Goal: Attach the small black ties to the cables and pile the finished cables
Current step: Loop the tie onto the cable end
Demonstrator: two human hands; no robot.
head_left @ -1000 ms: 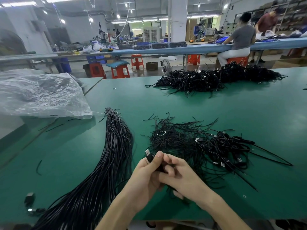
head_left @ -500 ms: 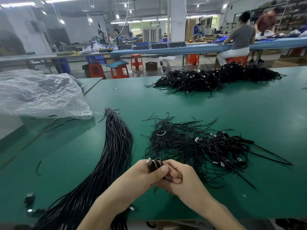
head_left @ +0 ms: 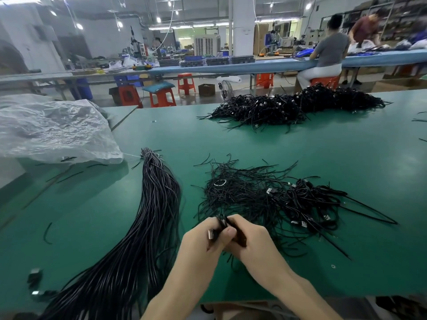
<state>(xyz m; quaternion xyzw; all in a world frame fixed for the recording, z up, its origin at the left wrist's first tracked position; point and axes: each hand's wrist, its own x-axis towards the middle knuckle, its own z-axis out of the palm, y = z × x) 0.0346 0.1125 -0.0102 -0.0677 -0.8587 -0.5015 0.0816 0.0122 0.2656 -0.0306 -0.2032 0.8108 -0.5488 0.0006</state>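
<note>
Faced a long green table (head_left: 346, 158) in a bright factory hall, with red stools (head_left: 161, 98) and a seated worker (head_left: 328, 51) at the next bench beyond. Held both hands together just above the near edge: left hand (head_left: 203, 245) clamped on a folded black cable (head_left: 223, 224), with thumb pressed across it beside the silver plug (head_left: 210, 234); right hand (head_left: 256, 241) curled round the same cable from the other side, fingertips pinched at its top. Could not pick out the tie itself between the fingers, black on black. Judged the step as the binding of the coil, not yet finished. Reckoned on several risks: could lose the pinch on so thin and slick a tie and let the folds spring open; could catch stray strands from the heap of loose ties (head_left: 240, 190) lying right beyond the knuckles and drag them along; could knot too slack and leave a coil apt to fall apart on the pile. Saw the cable as thin, glossy, doubled into a short hank, its metal plug poking out by the left thumb. Noted the finished cables (head_left: 309, 202) tangled just right of the ties, a larger pile (head_left: 288, 105) far across the table, the long sheaf of untied cables (head_left: 150, 227) to the left, and a crumpled clear plastic sheet (head_left: 53, 130) beyond that.
</note>
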